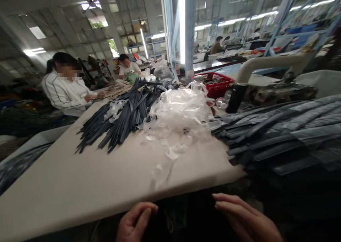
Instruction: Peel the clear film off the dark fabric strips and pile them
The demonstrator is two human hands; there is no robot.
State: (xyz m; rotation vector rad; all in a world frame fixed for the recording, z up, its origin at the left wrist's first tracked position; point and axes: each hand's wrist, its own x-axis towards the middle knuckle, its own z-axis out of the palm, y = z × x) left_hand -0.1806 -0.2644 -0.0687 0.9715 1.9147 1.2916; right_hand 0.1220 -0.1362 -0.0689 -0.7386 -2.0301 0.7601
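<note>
Dark fabric (183, 217) lies low in the person's lap, just below the near edge of the pale surface (80, 185), and both hands rest on it. The left hand (135, 222) sits with its fingers loosely curled and the thumb pressed toward the cloth; whether it pinches anything I cannot tell. The right hand (245, 219) lies flat and open, fingers stretched out across the fabric, gripping nothing.

On the surface, a heap of dark strips (125, 117) fans out to the left, a mound of clear plastic wrappers (178, 117) sits in the middle, and a stack of bagged dark pieces (287, 135) overhangs the right corner near the right hand. A red basket (215, 84) stands behind. Another person in a white jacket (66, 92) works at the far left edge.

That stack looks likely to slide off if an arm lifts into it, and loose wrappers near the edge could be swept to the floor.
</note>
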